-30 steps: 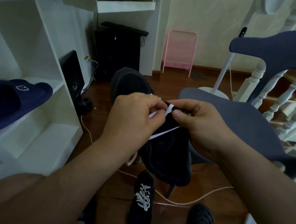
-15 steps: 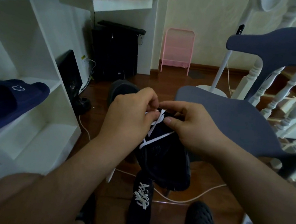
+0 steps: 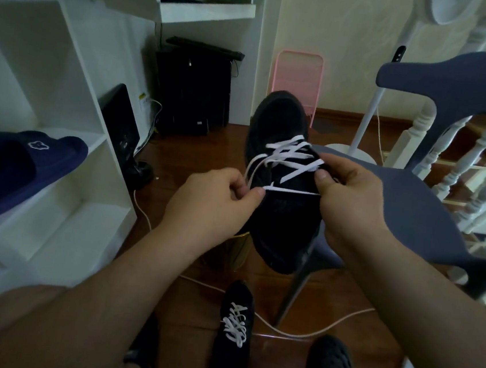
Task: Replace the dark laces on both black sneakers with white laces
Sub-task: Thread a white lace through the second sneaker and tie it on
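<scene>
1. Head view, arms: both bare forearms reach forward from the lower corners and meet near the middle of the picture, wrists roughly level, hands a short way apart.
2. The left hand (image 3: 213, 201) is turned knuckles up, fingers curled in; thumb and forefinger pinch one end of the white lace (image 3: 290, 191) at the near edge of the shoe's opening.
3. The right hand (image 3: 351, 201) is also curled, thumb on top, gripping the same lace at the other side, so a straight run of it is stretched taut between the two hands.
4. The black sneaker (image 3: 278, 205) is held up between the hands, toe pointing away and upward, heel toward the person; white lace crosses its upper eyelets in several rows, with a loose loop on the left side.
5. A second black sneaker (image 3: 233, 338) lies on the wooden floor (image 3: 192, 307) below, already carrying white laces.
6. A blue-grey chair (image 3: 412, 213) stands just to the right, its seat behind the right hand.
7. A white shelf unit (image 3: 66, 165) at left holds a navy slipper (image 3: 18, 166).
8. A white cable (image 3: 310, 331) runs across the floor near the second sneaker.
</scene>
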A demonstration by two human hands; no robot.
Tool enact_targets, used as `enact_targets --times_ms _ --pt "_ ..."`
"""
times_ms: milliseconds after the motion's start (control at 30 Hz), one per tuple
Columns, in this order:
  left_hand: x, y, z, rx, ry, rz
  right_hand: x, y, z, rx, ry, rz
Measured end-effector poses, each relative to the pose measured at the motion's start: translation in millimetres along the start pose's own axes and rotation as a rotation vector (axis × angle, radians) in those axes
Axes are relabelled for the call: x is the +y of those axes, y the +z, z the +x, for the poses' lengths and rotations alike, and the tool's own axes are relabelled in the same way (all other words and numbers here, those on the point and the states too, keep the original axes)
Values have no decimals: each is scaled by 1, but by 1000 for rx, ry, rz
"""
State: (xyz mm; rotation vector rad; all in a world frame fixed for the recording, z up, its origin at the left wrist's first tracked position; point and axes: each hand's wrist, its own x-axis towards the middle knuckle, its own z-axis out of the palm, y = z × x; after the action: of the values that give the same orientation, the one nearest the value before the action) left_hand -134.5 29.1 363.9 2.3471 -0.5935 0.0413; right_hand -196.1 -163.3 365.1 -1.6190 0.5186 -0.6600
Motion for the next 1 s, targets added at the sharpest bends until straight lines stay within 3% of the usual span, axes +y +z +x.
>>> enact_targets --times_ms 133,233,367,533,633,900,1000 --pt "-2 5 1 -121 -5 -171 1 3 -3 -4 48 154" --pt "-3 5 3 -124 59 -118 0 4 -5 -16 102 223" --pt "-8 13 10 -12 85 -6 2 10 -11 -41 56 120" --pt "-12 17 14 224 121 -37 -4 9 -18 -104 -71 -4" --pt "-14 13 12 315 145 -46 -12 6 -15 -167 22 208" --pt "-14 14 12 372 185 -70 -18 0 -6 -148 36 124" --pt "-15 8 15 423 162 -72 -13 -8 10 -64 281 381"
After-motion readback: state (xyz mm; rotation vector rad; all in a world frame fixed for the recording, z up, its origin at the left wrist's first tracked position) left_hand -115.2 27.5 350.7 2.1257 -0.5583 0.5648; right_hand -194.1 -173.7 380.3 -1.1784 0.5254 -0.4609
